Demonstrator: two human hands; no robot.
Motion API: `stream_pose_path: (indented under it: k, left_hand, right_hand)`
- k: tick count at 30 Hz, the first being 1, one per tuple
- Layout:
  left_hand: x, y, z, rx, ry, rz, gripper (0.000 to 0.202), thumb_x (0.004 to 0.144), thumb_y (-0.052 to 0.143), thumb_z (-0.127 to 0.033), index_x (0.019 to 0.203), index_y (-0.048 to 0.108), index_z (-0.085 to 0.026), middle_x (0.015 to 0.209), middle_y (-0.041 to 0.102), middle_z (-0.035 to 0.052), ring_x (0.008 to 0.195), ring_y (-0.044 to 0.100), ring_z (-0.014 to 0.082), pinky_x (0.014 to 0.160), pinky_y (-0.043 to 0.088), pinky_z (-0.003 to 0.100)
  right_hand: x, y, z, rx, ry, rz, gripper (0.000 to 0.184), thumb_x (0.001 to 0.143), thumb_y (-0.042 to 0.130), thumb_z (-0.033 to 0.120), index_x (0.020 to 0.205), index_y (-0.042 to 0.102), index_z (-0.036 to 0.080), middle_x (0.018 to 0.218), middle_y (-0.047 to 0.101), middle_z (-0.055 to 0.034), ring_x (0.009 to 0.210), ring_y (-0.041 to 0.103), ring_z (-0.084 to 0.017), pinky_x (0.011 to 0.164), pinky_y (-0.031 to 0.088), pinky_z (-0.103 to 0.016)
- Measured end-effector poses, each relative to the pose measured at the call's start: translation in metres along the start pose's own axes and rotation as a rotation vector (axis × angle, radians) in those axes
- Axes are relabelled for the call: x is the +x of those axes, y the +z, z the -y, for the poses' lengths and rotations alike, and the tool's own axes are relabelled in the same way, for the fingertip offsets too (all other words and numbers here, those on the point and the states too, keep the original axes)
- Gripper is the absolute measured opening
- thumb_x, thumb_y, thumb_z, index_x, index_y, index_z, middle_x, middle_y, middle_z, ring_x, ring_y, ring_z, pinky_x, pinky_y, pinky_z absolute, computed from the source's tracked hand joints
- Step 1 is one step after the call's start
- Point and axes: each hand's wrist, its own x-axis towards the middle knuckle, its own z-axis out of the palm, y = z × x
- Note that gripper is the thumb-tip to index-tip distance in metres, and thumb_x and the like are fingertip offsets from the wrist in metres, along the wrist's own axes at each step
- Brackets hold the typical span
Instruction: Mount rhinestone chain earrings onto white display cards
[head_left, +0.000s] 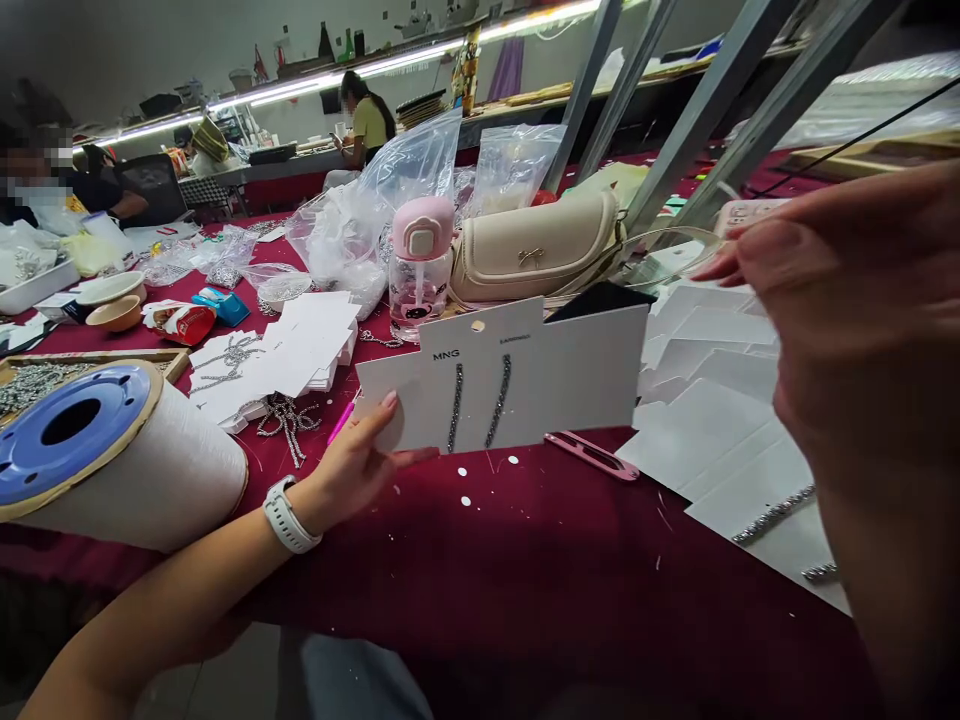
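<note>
I had the left hand (352, 470) pinched shut on the lower edge of a white card (577, 365) printed MNG, with two rhinestone strips (476, 405) on its face. The right hand (847, 310) was curled, up near the camera and well apart from the card, and I could not tell whether it held anything. Stacked blank cards (712, 400) lay below it on the maroon tablecloth (525, 560).

You're facing a long pale wall (660, 30) at the far side, with a wooden shelf (525, 98) running along it under a bright LED strip light (337, 82). Grey metal uprights (712, 100) slant up on your right, a dark red cloth-covered surface (277, 190) stretches far left, and grey floor tiles (225, 680) show near you.
</note>
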Motion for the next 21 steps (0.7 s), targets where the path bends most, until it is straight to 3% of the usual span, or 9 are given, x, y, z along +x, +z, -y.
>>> stream_pose_path:
  k: [4, 9, 14, 21]
  left_hand:
    - [-0.001, 0.001, 0.0, 0.009, 0.06, 0.027, 0.029, 0.079, 0.054, -0.033, 0.107, 0.056, -0.025, 0.121, 0.052, 0.0023, 0.114, 0.046, 0.024, 0.09, 0.045, 0.044]
    - [0.0, 0.003, -0.001, 0.087, 0.066, -0.078, 0.04, 0.079, 0.055, -0.034, 0.118, 0.047, -0.026, 0.123, 0.051, 0.0039, 0.106, 0.053, 0.022, 0.09, 0.046, 0.042]
    - [0.001, 0.003, 0.001, 0.146, -0.005, -0.121, 0.042, 0.079, 0.053, -0.036, 0.119, 0.045, -0.027, 0.122, 0.052, 0.0036, 0.105, 0.053, 0.022, 0.088, 0.047, 0.042]
    - [0.001, 0.002, 0.004, 0.201, 0.036, -0.172, 0.041, 0.079, 0.054, -0.035, 0.118, 0.047, -0.024, 0.118, 0.055, 0.0043, 0.104, 0.054, 0.0224, 0.09, 0.046, 0.041]
  right_hand:
    - [-0.007, 0.024, 0.02, -0.109, -0.117, -0.009, 0.012, 0.08, 0.049, 0.028, 0.082, 0.057, 0.02, 0.072, 0.061, -0.004, 0.07, 0.056, -0.016, 0.067, 0.045, -0.033]
    - [-0.015, 0.051, 0.025, -0.224, -0.28, 0.06, 0.011, 0.079, 0.048, 0.017, 0.069, 0.052, 0.02, 0.064, 0.06, -0.0001, 0.063, 0.052, -0.013, 0.066, 0.042, -0.03]
    - [-0.017, 0.059, 0.017, -0.296, -0.258, 0.134, 0.012, 0.078, 0.047, 0.017, 0.067, 0.05, 0.02, 0.062, 0.059, 0.001, 0.063, 0.052, -0.013, 0.068, 0.039, -0.029]
    - [-0.015, 0.058, 0.012, -0.338, -0.193, 0.215, 0.01, 0.08, 0.044, 0.018, 0.072, 0.049, 0.02, 0.066, 0.057, -0.0012, 0.065, 0.05, -0.015, 0.069, 0.037, -0.031]
